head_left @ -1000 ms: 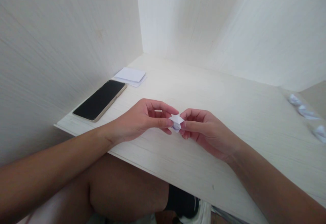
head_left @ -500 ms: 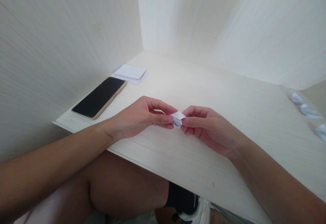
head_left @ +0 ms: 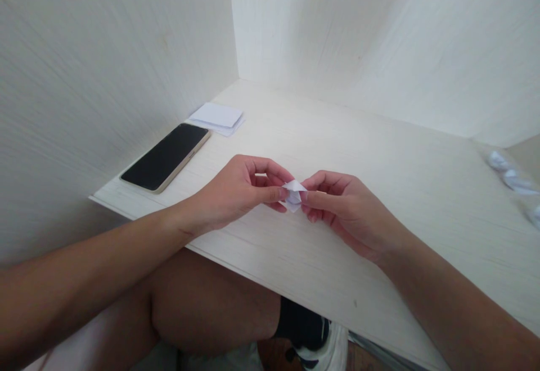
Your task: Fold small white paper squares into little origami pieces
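Note:
A small folded piece of white paper [head_left: 294, 193] is held between both hands, just above the white tabletop. My left hand [head_left: 253, 186] pinches its left side between thumb and fingers. On the opposite side, my right hand [head_left: 337, 199] grips it with thumb and forefinger, the other fingers curled beneath. The paper has a pointed flap on top and an opening facing me. Parts of its edges are hidden behind the fingertips.
A black-screened smartphone [head_left: 166, 157] lies at the table's left edge beside the wall. Behind it is a small stack of white paper sheets [head_left: 217, 115]. Several folded white paper pieces [head_left: 517, 180] lie at the far right. White walls [head_left: 337, 33] enclose the back and left.
The paper's lower part now shows more of its inside and a point hanging lower between the hands. Both hands keep their pinch, with slight finger shifts. The view has moved a little.

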Demonstrator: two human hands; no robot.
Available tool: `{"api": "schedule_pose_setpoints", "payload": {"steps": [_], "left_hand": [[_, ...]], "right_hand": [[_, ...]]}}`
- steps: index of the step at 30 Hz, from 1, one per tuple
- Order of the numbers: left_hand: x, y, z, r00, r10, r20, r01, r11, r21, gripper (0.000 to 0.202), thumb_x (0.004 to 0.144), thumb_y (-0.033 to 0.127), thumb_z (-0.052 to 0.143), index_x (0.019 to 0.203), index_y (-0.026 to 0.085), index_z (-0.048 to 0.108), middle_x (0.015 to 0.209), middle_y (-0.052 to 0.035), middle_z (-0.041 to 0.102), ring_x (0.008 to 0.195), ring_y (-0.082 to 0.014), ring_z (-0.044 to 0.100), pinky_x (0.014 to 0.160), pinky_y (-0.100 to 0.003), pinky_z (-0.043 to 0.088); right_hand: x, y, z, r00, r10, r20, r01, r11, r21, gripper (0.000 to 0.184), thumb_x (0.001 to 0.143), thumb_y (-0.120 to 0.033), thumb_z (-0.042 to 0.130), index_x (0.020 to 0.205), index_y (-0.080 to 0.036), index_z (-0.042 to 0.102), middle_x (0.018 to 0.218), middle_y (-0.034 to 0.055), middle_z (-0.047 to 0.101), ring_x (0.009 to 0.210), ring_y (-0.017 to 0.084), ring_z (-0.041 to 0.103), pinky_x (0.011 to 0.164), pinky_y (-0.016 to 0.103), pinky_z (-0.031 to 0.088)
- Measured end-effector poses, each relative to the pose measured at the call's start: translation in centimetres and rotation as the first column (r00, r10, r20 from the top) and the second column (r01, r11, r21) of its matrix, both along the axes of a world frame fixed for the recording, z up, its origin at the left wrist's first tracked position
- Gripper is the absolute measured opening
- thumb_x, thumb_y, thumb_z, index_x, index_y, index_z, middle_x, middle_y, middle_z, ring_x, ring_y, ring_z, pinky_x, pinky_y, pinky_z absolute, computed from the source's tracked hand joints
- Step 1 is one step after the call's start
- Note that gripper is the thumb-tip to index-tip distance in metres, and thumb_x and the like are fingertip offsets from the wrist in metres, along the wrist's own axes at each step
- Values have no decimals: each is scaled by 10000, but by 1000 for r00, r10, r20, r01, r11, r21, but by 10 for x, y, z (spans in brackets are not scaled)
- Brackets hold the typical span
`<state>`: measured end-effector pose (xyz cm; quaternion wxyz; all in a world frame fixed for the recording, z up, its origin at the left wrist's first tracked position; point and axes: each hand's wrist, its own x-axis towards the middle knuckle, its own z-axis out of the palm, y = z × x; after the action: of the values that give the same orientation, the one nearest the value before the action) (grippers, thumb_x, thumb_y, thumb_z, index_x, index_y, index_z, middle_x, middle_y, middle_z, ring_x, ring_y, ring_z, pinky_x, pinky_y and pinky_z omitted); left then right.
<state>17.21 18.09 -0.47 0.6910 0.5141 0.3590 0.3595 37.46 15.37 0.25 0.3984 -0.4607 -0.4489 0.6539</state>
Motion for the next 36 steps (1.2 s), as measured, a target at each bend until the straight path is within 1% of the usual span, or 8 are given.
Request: {"api": "schedule_pose_setpoints", "payload": {"steps": [4,10,17,20,24,27,32,36], "left_hand": [[6,-3,2,995,81,-58,-79,996,28,207,694,171,912,823,135,754,683,-16,759,628,-120,720,604,-203,613],[15,-6,6,963,226,-147,-209,970,122,146,704,82,855,806,132,764,661,-3,742,600,-136,720,562,-224,624],[11,-4,-4,977,215,-11,-214,976,30,162,709,121,874,853,141,804,766,-34,803,751,-162,783,757,-261,665],[14,-5,-5,968,251,-4,-251,968,15,166,695,123,884,839,139,803,758,-33,804,730,-160,780,734,-255,669],[23,-10,1,934,338,-117,-327,939,108,157,680,74,871,808,123,795,713,-26,788,647,-144,753,626,-221,653],[28,-12,3,915,369,-161,-341,923,179,112,724,65,824,812,126,792,700,-17,776,654,-144,751,625,-225,653],[31,-11,-2,889,400,-222,-326,894,309,88,745,148,800,833,139,794,718,-34,780,677,-187,757,625,-287,645],[34,-9,-7,843,460,-279,-313,841,442,108,768,212,771,856,161,805,749,-41,793,686,-191,753,650,-303,610]], "right_hand": [[-3,-2,-3,989,-83,125,65,987,144,195,690,-315,918,736,-196,771,648,-10,709,565,96,562,535,234,441],[-4,-5,-4,915,-217,340,94,935,341,143,760,-320,877,791,-197,810,705,21,768,621,131,638,580,255,479],[-4,-4,-1,931,-211,297,116,944,308,192,755,-377,876,801,-202,811,726,22,780,635,142,668,604,269,514],[-5,-5,-2,913,-242,330,134,939,318,180,767,-372,869,823,-208,824,754,38,796,650,161,691,610,286,528],[-6,-7,-3,857,-330,396,180,911,371,97,800,-324,838,835,-234,840,786,47,818,669,197,730,635,322,562],[-6,-9,-4,820,-376,432,193,892,409,78,820,-306,810,851,-248,851,789,43,824,673,213,745,630,332,568],[-10,-11,-3,755,-443,484,181,850,495,101,839,-284,775,847,-218,852,730,34,813,627,202,742,597,316,566],[-13,-13,-6,694,-505,513,153,799,581,114,851,-269,752,859,-201,844,758,33,820,677,209,766,655,326,587]]}}
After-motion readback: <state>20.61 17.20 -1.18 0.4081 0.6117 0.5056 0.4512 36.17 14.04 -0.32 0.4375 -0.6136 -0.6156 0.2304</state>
